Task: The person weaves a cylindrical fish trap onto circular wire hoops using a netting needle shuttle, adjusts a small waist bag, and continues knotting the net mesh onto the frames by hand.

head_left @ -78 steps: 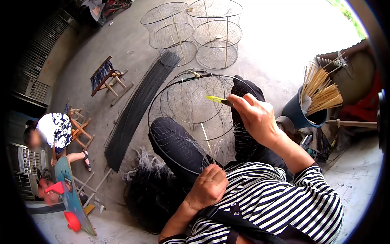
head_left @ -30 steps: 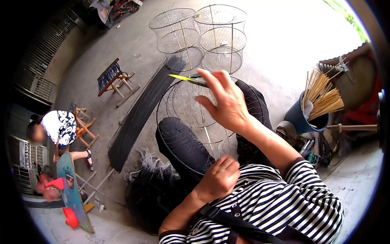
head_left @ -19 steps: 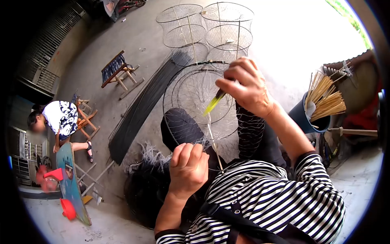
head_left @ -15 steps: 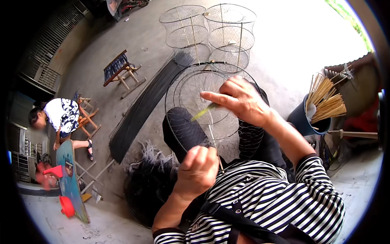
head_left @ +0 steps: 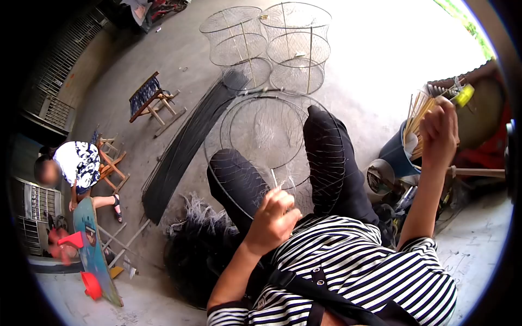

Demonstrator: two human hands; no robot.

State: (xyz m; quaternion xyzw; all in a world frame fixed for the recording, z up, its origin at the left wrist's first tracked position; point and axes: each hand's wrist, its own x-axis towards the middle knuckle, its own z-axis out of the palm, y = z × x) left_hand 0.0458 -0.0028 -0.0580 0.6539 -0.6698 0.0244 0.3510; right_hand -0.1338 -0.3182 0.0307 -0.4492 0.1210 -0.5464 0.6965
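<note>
My left hand (head_left: 274, 220) is closed in a pinch at the near side of a round net cage on my lap. A thin pale stick (head_left: 274, 177) pokes up from its fingers, and fine mesh gathers there. The cage's dark wire hoop (head_left: 205, 149) rests around my knees, with a smaller hoop inside it. Far out to the right, my right hand (head_left: 439, 130) is raised and closed on a yellow-green netting needle (head_left: 463, 96), which is blurred. Any thread between the hands is too fine to make out.
Finished-looking net cages (head_left: 298, 32) stand ahead. A bundle of dark rods (head_left: 187, 146) lies left of my knees. To the right is a blue bucket (head_left: 396, 155) of bamboo sticks. A folding stool (head_left: 149, 100), a painted board (head_left: 95, 250) and a bending person (head_left: 79, 165) are on the left.
My right hand has swung from above the hoop out to the far right with the netting needle. My left hand stays pinched near the cage, slightly higher and farther right.
</note>
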